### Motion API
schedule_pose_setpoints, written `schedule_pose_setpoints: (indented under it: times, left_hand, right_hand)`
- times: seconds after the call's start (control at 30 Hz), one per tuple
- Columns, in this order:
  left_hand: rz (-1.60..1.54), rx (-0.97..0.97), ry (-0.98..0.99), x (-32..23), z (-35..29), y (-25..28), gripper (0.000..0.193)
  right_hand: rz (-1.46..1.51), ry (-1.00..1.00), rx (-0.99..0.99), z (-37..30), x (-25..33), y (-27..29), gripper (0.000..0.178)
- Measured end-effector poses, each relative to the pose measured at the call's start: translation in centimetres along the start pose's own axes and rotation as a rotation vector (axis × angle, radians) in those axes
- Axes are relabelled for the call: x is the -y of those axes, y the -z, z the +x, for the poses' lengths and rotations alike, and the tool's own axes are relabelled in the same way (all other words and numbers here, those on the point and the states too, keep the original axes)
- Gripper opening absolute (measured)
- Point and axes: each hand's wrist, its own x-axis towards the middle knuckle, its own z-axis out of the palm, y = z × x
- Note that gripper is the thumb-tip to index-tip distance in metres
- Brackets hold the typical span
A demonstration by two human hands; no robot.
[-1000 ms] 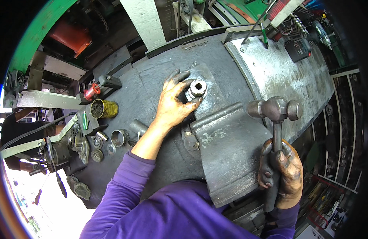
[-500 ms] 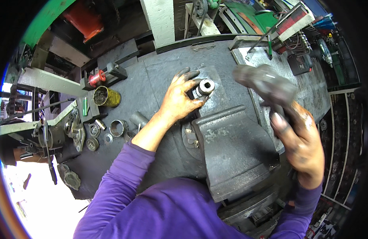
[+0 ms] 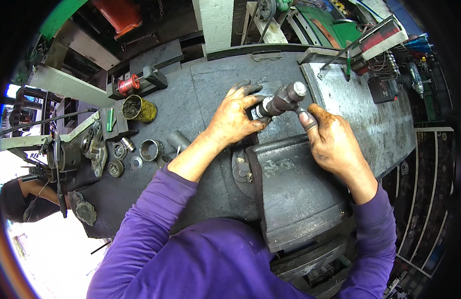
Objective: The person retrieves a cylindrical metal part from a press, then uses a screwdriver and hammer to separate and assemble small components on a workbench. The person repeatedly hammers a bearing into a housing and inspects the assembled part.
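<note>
My left hand (image 3: 235, 115) grips a metal socket (image 3: 258, 111) standing on the dark workbench (image 3: 205, 94). The fingers wrap round its side, and most of it is hidden now; the earlier picture shows a square hole in its top. Over the socket sits the head of a heavy hammer (image 3: 285, 98), apparently touching its top. My right hand (image 3: 336, 139) is closed on the hammer's handle, thumb along it. Just below both hands lies the broad dark jaw of a bench vise (image 3: 300, 184).
Left on the bench are a yellow can (image 3: 147, 112), a red wire spool (image 3: 127, 85), a metal ring (image 3: 150, 149), a gear (image 3: 116, 168) and a cast housing (image 3: 97, 154). A pale metal plate (image 3: 362, 114) lies right. Part of another person (image 3: 33, 192) shows at far left.
The hammer has swung down and left from its raised, blurred position onto the socket. My left hand keeps its hold on the socket. Another person's limb has appeared at far left.
</note>
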Motion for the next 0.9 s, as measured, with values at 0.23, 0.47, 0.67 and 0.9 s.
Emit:
schedule_pose_setpoints:
  times: [0.23, 0.47, 0.67, 0.9]
  left_hand:
    - [-0.023, 0.025, 0.027, -0.1, 0.0, 0.1, 0.057]
    - [0.002, 0.023, 0.005, -0.1, 0.0, 0.2, 0.057]
    - [0.007, 0.041, 0.070, -0.5, 0.0, 0.3, 0.056]
    - [-0.020, 0.064, 0.075, -0.7, -0.2, 0.6, 0.057]
  right_hand:
    - [0.055, 0.005, -0.074, -0.2, 0.2, 0.0, 0.037]
    - [-0.022, 0.013, -0.011, 0.0, 0.6, 0.5, 0.037]
    - [-0.083, 0.028, -0.021, 0.6, 0.9, 0.1, 0.042]
    - [-0.124, 0.012, 0.002, 0.5, 1.1, 0.2, 0.047]
